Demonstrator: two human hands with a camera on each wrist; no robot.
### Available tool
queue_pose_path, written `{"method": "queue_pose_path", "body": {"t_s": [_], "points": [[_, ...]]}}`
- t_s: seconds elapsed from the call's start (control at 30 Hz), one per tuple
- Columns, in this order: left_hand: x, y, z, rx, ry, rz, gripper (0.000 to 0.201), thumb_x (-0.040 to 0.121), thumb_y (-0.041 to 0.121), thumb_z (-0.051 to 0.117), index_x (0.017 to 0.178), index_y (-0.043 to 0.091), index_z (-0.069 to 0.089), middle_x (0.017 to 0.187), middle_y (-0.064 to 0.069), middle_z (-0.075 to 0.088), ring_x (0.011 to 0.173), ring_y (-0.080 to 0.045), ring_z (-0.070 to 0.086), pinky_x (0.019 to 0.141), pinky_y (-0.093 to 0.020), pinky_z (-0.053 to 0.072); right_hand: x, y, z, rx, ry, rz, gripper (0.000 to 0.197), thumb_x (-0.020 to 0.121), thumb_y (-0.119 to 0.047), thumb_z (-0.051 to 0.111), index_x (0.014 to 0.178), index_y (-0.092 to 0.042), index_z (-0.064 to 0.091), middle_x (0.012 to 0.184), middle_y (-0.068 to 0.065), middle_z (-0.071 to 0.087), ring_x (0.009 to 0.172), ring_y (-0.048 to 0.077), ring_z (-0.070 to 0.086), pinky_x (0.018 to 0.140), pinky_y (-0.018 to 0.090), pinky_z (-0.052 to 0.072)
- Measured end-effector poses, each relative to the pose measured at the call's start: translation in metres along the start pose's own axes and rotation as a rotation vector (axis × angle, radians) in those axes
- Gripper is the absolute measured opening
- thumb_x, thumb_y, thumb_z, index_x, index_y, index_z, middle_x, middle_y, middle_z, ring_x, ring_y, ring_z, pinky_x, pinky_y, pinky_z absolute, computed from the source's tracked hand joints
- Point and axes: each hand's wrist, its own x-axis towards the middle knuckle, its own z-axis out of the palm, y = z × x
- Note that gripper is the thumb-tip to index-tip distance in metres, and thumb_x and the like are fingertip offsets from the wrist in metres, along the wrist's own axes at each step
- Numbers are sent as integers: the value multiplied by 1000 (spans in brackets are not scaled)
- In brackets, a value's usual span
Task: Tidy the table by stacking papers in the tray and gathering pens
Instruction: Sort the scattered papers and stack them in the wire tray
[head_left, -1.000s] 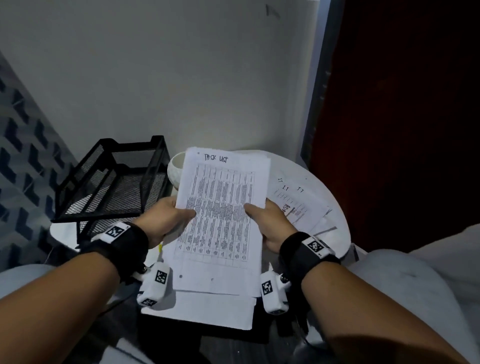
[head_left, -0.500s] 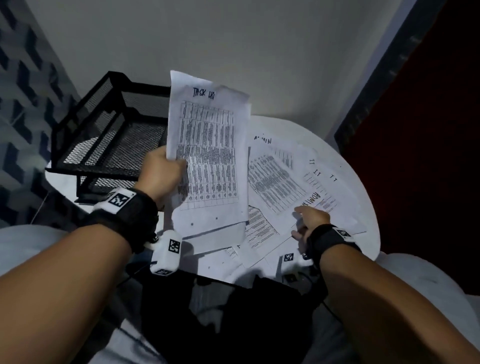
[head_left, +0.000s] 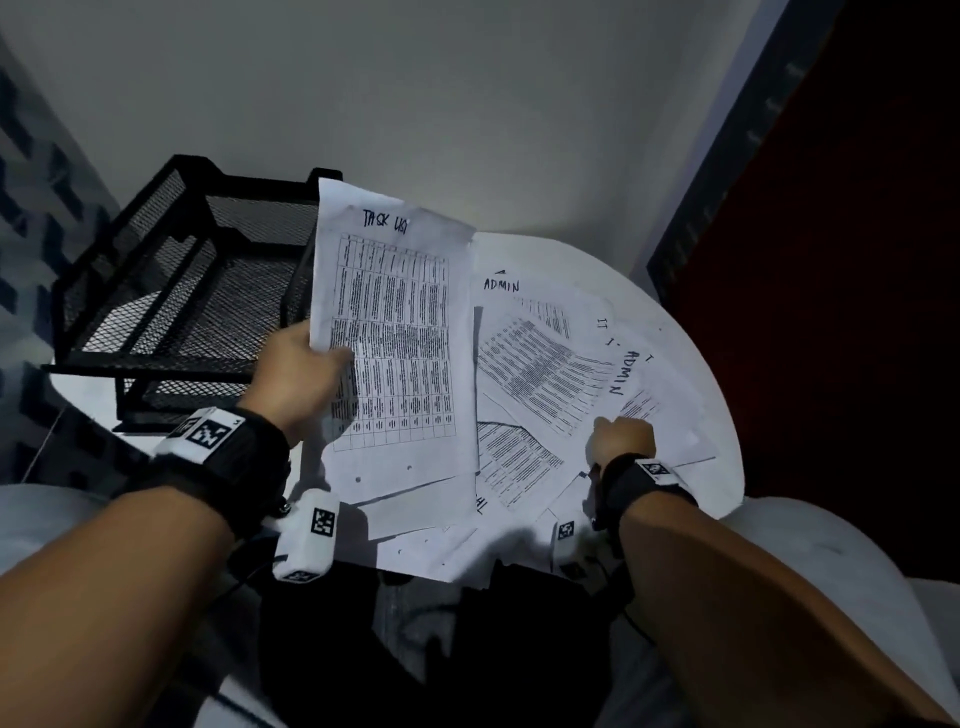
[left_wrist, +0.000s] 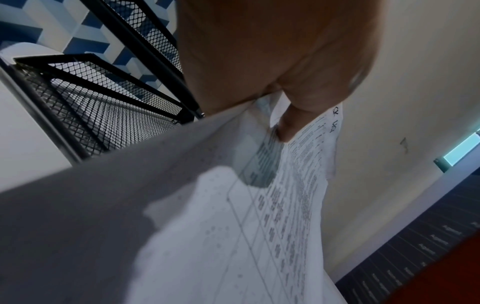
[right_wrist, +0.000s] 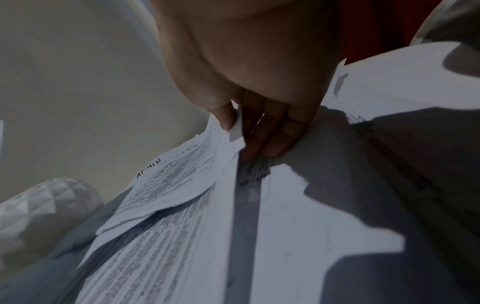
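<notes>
The left hand pinches the printed sheets by one edge, raised beside the black mesh tray, so they could sag or slip loose; the right hand pinches a loose page among crumpled, overlapping papers on the white bench; tugging could drag neighbours off.

Dim, cool light falls from above, hands casting hard shadows across the papers, whose print blurs in both wrist views while straight edges bow around them.

You sit in an office corner: mesh tray, printed papers, round white table.
</notes>
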Motion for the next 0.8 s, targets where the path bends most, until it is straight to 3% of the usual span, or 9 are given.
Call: {"method": "queue_pose_path", "body": {"t_s": [0.07, 0.17, 0.23, 0.3, 0.33, 0.4, 0.5, 0.6, 0.8], "points": [[-3, -2, 2, 6, -3, 3, 4, 95, 13, 64, 94, 9, 64, 71, -6, 53, 58, -22, 50, 55, -33, 47, -12, 8, -10, -392, -15, -150, 38, 106, -17, 39, 138, -15, 60, 141, 6, 61, 135, 24, 55, 109, 33, 44], [-9, -2, 5, 24, -10, 16, 3, 95, 12, 65, 96, 9, 63, 69, -4, 53, 55, -20, 49, 51, -29, 44, -18, 15, -22, -527, -6, -148, 26, 106, -16, 34, 108, -19, 60, 99, 3, 65, 118, 21, 61, 125, 43, 25], [-13, -2, 5, 15, -11, 12, 5, 95, 13, 65, 98, 9, 64, 72, -6, 55, 58, -21, 50, 53, -30, 46, -22, 18, -32, -121, 92, 31, 19, 105, -15, 40, 112, -11, 57, 104, 9, 64, 113, 27, 61, 108, 33, 41], [-16, -1, 6, -14, -22, 0, 7, 95, 14, 65, 101, 9, 65, 76, -8, 57, 62, -21, 52, 57, -34, 48, -23, 26, -46, 137, 160, 20, 36, 102, -14, 45, 138, -9, 49, 132, 15, 60, 123, 32, 58, 75, 16, 37], [-17, 0, 6, -22, -25, 1, 7, 96, 14, 65, 101, 10, 65, 77, -9, 58, 64, -22, 53, 58, -35, 48, -25, 29, -52, 108, 133, -23, 39, 102, -14, 44, 141, -11, 51, 135, 12, 61, 125, 31, 58, 79, 18, 38], [-23, 4, 8, -26, -30, 15, 6, 96, 14, 65, 100, 10, 65, 76, -9, 57, 62, -21, 52, 55, -33, 47, -18, 46, -63, -80, 89, -108, 32, 104, -13, 44, 128, -12, 65, 123, 8, 67, 120, 33, 61, 99, 31, 41], [-32, 7, 10, -22, -44, 44, 3, 95, 13, 65, 94, 11, 63, 70, -7, 54, 57, -20, 49, 51, -31, 43, -19, 55, -83, -12, 123, -171, 26, 102, -10, 55, 81, -8, 71, 89, 13, 69, 96, 38, 60, 84, 37, 44], [-43, 10, 11, -30, -51, 75, 4, 95, 15, 65, 92, 13, 64, 71, -6, 56, 61, -21, 51, 55, -33, 46, -24, 58, -98, 8, 171, -179, 30, 105, -11, 52, 123, -2, 75, 134, 15, 70, 121, 39, 63, 93, 31, 47], [-61, 17, 2, -74, -119, 159, 11, 95, 16, 66, 86, 10, 64, 70, -7, 54, 61, -20, 50, 56, -32, 44, -47, 24, -122, 112, 312, -431, 26, 106, -16, 51, 117, -8, 73, 115, 20, 72, 103, 38, 64, 85, 36, 48]]}}
